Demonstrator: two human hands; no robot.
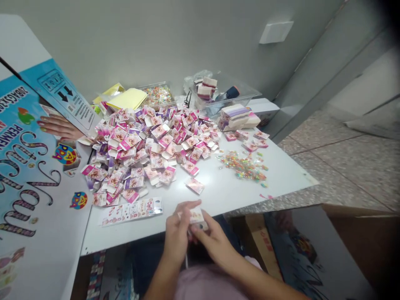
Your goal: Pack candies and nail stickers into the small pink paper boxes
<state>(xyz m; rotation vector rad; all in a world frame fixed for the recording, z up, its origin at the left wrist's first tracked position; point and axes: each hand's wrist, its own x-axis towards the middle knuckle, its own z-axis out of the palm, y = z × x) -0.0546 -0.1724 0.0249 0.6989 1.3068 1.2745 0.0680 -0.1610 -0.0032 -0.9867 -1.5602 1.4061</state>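
Head view: small packet (196,216) half-hidden between both hands' fingers (187,207).

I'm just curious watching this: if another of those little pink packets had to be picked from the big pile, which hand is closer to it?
Probably the left hand. The pile of pink packets lies ahead and to the left, on its side. Both hands hold one small packet, and the right hand sits farther from the pile.

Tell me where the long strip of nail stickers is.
In the head view, the long strip of nail stickers lies flat on the white table, just below the pile of small pink boxes and left of both hands.
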